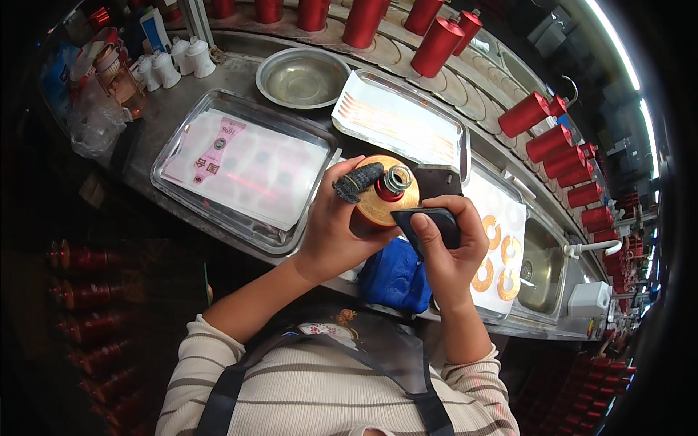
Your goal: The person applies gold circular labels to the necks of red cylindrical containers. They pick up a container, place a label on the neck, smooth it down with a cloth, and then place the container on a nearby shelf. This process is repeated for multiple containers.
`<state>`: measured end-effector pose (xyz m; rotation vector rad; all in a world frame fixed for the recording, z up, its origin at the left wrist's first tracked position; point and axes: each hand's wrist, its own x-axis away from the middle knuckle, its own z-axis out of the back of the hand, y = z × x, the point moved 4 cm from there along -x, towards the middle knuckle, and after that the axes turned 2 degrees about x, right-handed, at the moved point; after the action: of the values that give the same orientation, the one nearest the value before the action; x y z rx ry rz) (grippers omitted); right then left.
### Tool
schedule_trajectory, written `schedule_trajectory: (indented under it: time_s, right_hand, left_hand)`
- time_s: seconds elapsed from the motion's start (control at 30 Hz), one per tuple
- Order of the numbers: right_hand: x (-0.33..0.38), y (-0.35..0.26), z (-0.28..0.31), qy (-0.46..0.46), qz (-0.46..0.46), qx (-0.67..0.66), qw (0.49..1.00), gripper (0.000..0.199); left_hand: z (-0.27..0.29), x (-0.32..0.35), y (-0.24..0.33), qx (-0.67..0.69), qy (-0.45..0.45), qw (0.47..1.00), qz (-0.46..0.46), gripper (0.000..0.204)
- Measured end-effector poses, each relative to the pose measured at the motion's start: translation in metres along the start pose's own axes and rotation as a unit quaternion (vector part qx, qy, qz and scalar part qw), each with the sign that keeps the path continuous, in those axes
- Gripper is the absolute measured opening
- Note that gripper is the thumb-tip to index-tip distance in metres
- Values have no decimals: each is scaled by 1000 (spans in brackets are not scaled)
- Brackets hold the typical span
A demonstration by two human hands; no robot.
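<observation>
My left hand (334, 232) grips a red bottle with a gold shoulder and a metal neck (382, 195), held upright above the counter edge. A dark knitted cover sits on that hand's thumb (356, 182). My right hand (451, 254) holds a flat black tool (432, 221) and presses it against the bottle's gold shoulder. A blue cloth (396, 276) lies just below both hands.
A steel tray with a white sheet and a pink label (240, 163) lies to the left. A second tray (400, 120) and a round steel bowl (302, 76) sit behind. Gold ring labels (502, 258) lie on a sheet to the right. Red bottles (567, 156) line the conveyor.
</observation>
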<state>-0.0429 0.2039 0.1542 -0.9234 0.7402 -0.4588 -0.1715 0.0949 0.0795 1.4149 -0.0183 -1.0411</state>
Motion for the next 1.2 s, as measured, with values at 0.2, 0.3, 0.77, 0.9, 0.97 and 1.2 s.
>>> schedule_trajectory:
  time_s: [0.2, 0.3, 0.77, 0.9, 0.97, 1.2]
  right_hand:
    - [-39, 26, 5, -33, -47, -13, 998, 17]
    - [-64, 32, -3, -68, -83, -40, 993, 18]
    - [-125, 18, -40, -259, -11, -82, 962, 22]
    - [-113, 43, -24, -160, -43, 64, 984, 20]
    - [-104, 47, -13, -120, -29, -4, 992, 20]
    - [-77, 32, 5, -44, -15, 4, 999, 17]
  left_hand:
    - [16, -21, -1, 65, -83, 994, -2, 91]
    - [24, -27, -10, 95, -153, 983, 32, 91]
    - [24, -31, -30, 293, -248, 906, 181, 108]
    - [20, -31, -31, 299, -266, 898, 182, 104]
    - [20, -32, -27, 275, -272, 910, 150, 103]
    - [22, -22, -19, 174, -173, 968, 47, 92]
